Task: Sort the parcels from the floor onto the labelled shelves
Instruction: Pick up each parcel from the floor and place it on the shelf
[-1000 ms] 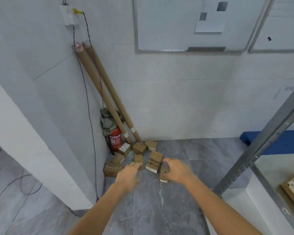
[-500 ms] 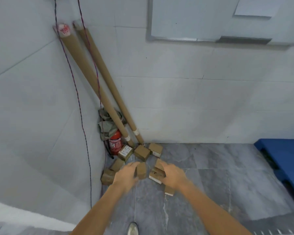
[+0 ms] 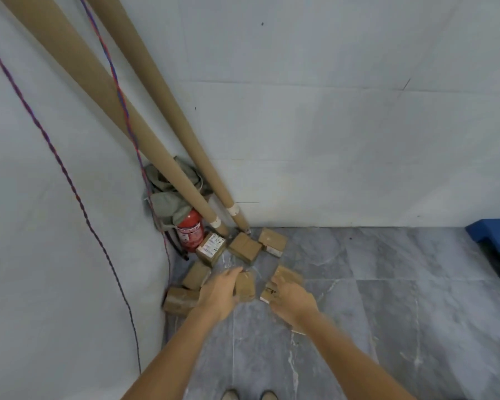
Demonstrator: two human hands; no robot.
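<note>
Several small brown cardboard parcels lie on the grey floor in the corner. My left hand (image 3: 220, 293) has its fingers and thumb around the left side of a small brown parcel (image 3: 246, 285) that still rests on the floor. My right hand (image 3: 293, 298) is spread, its fingertips touching a parcel with a white label edge (image 3: 267, 295), and a flat parcel (image 3: 287, 275) lies just beyond it. Further back lie a labelled parcel (image 3: 211, 248), a square parcel (image 3: 244, 247) and another parcel (image 3: 272, 241). Two more parcels (image 3: 196, 275) (image 3: 181, 301) lie against the left wall.
Two long cardboard tubes (image 3: 162, 145) lean into the corner over a red fire extinguisher (image 3: 189, 230) and a grey-green cloth (image 3: 168, 197). A twisted cable (image 3: 70, 183) hangs down the left wall. A blue platform (image 3: 497, 241) sits at the right. My shoes (image 3: 248, 395) show at the bottom.
I have bent closer to the floor. My left hand has come onto the small brown parcel, and my right hand has reached the label-edged parcel. No shelf frame is in view now.
</note>
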